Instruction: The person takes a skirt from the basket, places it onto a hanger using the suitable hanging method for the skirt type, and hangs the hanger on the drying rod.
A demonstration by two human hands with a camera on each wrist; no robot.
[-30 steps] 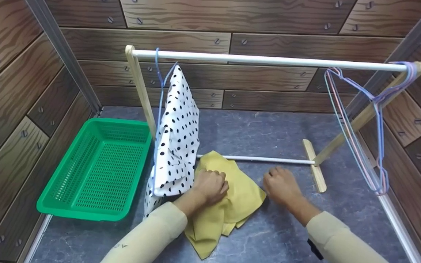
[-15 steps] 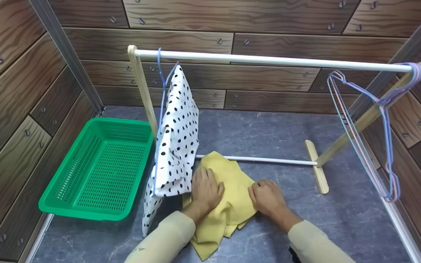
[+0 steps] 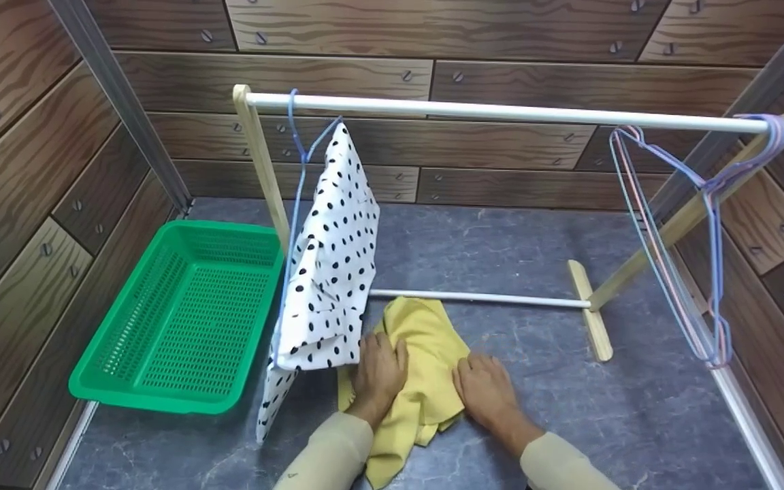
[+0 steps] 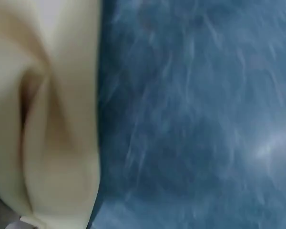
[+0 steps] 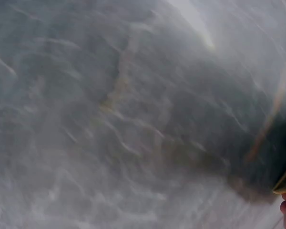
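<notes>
Yellow cloth between two hands, head view. The yellow cloth lies crumpled on the table, lower centre of the frame. Its long axis runs from the centre down towards the bottom edge, slanting slightly left. The left hand is laid over its left part, fingers extended; its grip is loose, clamped on nothing. The right hand meets the right edge, the bulk of the cloth lying to the left of its fingers; whether that grip is pinched together or merely touching cannot be told, as the right wrist view shows only fingertips at its lower right margin. Both hands are about equally near.

Surroundings: a spotted cloth hangs from a blue hanger on the rack's white rod, its lower edge just beside the left hand and crowding that side. The low bar crosses at the yellow cloth's upper end. Bare hangers hang at right; a green basket stands at left.
</notes>
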